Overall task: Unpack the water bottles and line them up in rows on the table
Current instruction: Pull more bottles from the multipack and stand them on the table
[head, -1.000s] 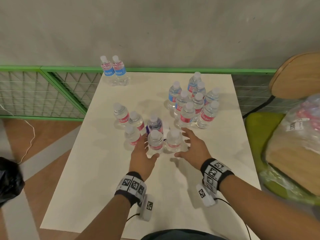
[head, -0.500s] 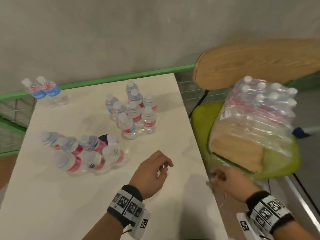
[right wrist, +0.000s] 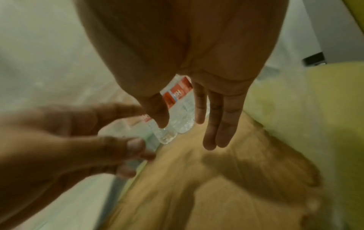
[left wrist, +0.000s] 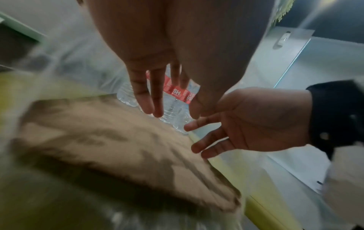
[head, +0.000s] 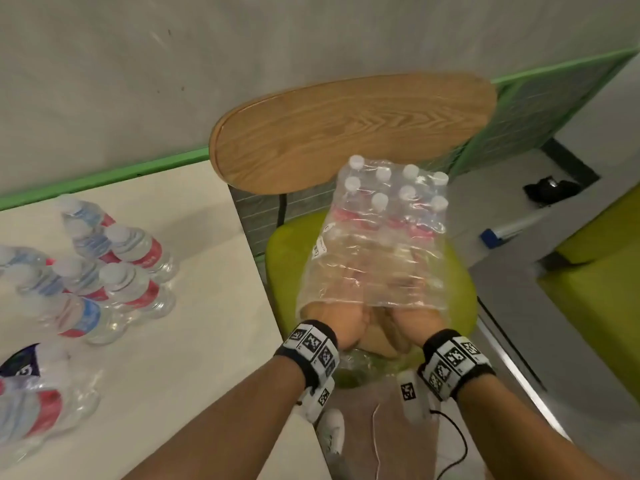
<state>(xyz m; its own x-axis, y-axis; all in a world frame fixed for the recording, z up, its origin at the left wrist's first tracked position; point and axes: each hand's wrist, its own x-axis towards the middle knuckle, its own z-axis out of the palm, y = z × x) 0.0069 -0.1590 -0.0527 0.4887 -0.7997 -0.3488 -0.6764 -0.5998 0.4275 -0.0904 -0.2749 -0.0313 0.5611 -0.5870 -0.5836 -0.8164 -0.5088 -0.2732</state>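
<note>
Both the left hand (head: pixel 341 318) and right hand (head: pixel 412 320) reach into the torn shrink-wrapped pack (head: pixel 377 244) on the green chair (head: pixel 460 289), each grip spread apart, holding nothing. The slick, crinkly film could snag round, ribbed bottles (left wrist: pixel 173 99), probably toppling them off the cardboard tray (left wrist: pixel 110 140).
</note>
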